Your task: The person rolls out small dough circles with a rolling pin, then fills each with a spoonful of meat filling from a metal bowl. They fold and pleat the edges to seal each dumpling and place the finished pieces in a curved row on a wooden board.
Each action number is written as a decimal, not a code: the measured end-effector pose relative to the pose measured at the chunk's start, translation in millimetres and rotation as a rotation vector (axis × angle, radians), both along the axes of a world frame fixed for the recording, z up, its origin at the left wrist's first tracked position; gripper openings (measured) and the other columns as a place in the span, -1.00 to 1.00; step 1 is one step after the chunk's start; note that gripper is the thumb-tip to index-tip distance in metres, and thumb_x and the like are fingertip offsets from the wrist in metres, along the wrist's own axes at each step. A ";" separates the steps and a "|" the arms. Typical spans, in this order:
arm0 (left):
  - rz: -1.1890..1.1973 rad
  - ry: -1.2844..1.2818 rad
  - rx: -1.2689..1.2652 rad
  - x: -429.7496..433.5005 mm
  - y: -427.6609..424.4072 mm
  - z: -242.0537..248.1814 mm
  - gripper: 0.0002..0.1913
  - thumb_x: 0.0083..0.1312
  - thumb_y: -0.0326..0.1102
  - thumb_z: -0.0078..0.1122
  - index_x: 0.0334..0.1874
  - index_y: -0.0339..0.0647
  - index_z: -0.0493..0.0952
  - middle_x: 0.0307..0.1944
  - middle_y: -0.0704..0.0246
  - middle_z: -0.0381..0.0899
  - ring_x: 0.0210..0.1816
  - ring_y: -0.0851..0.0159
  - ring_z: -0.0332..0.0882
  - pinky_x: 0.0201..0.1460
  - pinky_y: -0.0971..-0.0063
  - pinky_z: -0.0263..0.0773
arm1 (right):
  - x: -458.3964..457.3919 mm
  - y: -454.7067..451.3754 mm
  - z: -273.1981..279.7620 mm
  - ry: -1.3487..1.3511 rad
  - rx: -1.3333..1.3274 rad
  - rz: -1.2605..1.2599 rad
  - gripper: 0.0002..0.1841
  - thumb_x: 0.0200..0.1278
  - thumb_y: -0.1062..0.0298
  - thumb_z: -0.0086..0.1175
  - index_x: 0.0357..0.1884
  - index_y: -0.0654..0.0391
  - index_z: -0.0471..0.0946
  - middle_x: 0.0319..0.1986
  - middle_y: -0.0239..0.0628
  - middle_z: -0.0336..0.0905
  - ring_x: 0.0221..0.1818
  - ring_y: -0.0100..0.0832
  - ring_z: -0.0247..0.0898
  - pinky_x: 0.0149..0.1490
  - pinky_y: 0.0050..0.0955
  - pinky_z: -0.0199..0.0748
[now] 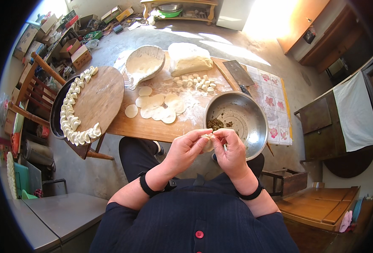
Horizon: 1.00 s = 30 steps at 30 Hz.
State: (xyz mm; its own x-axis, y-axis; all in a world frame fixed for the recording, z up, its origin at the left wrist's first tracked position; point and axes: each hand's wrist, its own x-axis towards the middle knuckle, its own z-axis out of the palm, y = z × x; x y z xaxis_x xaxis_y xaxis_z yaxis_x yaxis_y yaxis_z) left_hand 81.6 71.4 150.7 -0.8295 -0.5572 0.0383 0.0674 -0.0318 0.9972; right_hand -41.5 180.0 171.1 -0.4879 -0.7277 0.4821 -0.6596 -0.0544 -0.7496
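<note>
My left hand [187,148] and my right hand [230,151] meet before my chest, pinching the edge of one folded dumpling [208,144] between thumbs and fingers. Just beyond them stands a steel bowl [256,126] with some dark minced filling [215,124] on its near left side. Several round dough wrappers [158,110] overlap on the wooden table. Behind these lie small cut dough pieces [194,81]. To the left, several shaped dumplings [71,107] curve along the rim of a round wooden board [101,91].
A floury bowl [145,64] and a large dough block [191,64], partly under plastic, occupy the table's far side. A cleaver [238,72] lies on a cutting board at the right, beside a flowered cloth [271,104]. The round board rests on a wooden chair [31,91].
</note>
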 end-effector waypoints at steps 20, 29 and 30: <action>-0.192 -0.143 0.045 -1.0 -5.5 -27.6 -0.69 0.52 -0.36 -0.03 0.25 -0.23 0.46 -0.35 0.46 0.57 -0.36 0.55 0.48 -0.29 0.63 0.45 | -35.1 -5.5 -3.9 0.334 0.474 0.327 -0.75 0.41 0.19 -0.04 -0.33 0.15 0.51 -0.44 -0.05 0.58 -0.34 0.01 0.55 -0.24 -0.11 0.50; -0.218 -0.187 0.227 0.9 -17.1 -28.3 -0.67 0.52 -0.38 -0.04 0.28 -0.23 0.40 -0.17 0.41 0.57 -0.21 0.53 0.52 -0.16 0.60 0.51 | -32.2 -8.4 -20.0 0.332 0.532 0.287 -0.76 0.42 0.19 -0.05 -0.31 0.14 0.47 -0.49 -0.04 0.57 -0.40 0.02 0.55 -0.29 -0.10 0.50; -0.187 -0.180 0.283 1.0 -16.8 -27.7 -0.68 0.51 -0.40 -0.04 0.27 -0.23 0.41 -0.13 0.40 0.57 -0.18 0.52 0.52 -0.14 0.60 0.51 | -31.5 -8.5 -20.5 0.312 0.527 0.266 -0.76 0.42 0.19 -0.05 -0.32 0.13 0.47 -0.49 -0.04 0.57 -0.41 0.02 0.54 -0.29 -0.09 0.50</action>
